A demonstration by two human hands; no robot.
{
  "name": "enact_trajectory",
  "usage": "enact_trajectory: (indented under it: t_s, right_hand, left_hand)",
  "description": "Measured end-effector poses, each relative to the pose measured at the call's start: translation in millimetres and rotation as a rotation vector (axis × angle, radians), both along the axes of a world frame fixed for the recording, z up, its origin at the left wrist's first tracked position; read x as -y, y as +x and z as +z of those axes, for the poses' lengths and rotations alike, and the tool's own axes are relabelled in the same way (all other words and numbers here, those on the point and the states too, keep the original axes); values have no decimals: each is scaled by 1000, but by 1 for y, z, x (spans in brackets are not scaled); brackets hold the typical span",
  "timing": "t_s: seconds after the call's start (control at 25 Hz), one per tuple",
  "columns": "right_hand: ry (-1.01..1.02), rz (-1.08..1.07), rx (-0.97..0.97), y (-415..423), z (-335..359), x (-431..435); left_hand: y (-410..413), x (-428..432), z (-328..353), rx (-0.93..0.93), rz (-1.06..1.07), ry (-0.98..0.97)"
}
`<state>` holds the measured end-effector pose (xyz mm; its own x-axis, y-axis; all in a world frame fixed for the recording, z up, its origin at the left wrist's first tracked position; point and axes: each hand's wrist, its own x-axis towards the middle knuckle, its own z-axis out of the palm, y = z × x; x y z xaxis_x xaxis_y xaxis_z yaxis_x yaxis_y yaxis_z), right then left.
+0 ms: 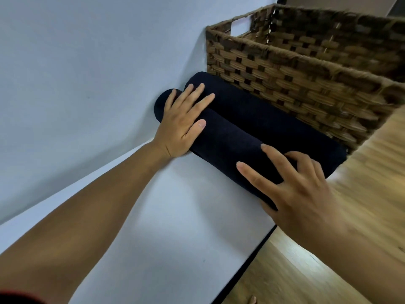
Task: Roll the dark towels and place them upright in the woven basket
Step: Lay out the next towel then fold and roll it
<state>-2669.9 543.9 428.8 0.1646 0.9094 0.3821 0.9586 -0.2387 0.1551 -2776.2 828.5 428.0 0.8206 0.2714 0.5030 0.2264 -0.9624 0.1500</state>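
White tabletop (153,216) fills most of the view, with a dark edge strip along its right side and wood floor (295,270) visible past that. Up in the top right corner of the table a brown woven basket (285,69) is parked, and nothing can be seen inside it from this angle. Right in front of its wall, two dark navy towel rolls are laid flat on the table, side by side and touching: the far roll (263,115) is pushed up against the basket, the near roll (230,145) is just beside it on the closer side. Whether they're two separate towels can't really be told. The left hand (182,126) is laid palm-down on the left end of the near roll, fingers (197,95) straight and fanned out, with the tips reaching onto the far roll. The right hand (295,189) is rested on the right part of the near roll, fingers spread wide and only slightly bent, thumb stretched out over the near side. So nothing is gripped, just pressed. A bit of red sleeve (13,297) is caught in the bottom left corner.
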Motion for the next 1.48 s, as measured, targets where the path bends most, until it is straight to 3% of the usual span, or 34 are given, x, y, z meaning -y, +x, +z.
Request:
enact_trajectory:
  t_s: [0.2,0.4,0.6,0.84,0.92,1.0,1.08,1.12,1.28,1.48]
  right_hand:
    - [-20,-11,-59,-3,10,0]
    - [-52,12,-115,-10,34,-18]
    - [-385,-46,-98,-9,44,-67]
    - [-465,-73,-99,-4,51,-74]
    - [-357,-49,-141,-10,48,-69]
    - [-74,129,-162,-13,49,-54]
    - [239,309,-143,-13,40,-32]
    - [285,337,-145,-13,33,-17]
    - [143,318,-73,-1,-4,22]
    - [188,461,-373,20,-64,98]
  left_hand:
    - [3,-1,15,-108,25,-178]
    - [30,14,14,-40,-18,-11]
    - [34,6,17,-124,-18,-38]
    - [44,-14,28,-289,191,-126]
    - [47,-6,32,-339,223,-115]
    - [36,12,35,-310,250,-156]
    - [17,46,35,-176,270,-229]
    - [6,72,32,-81,277,-259]
    - [2,173,16,51,251,-357]
    - [13,235,12,76,496,-330]
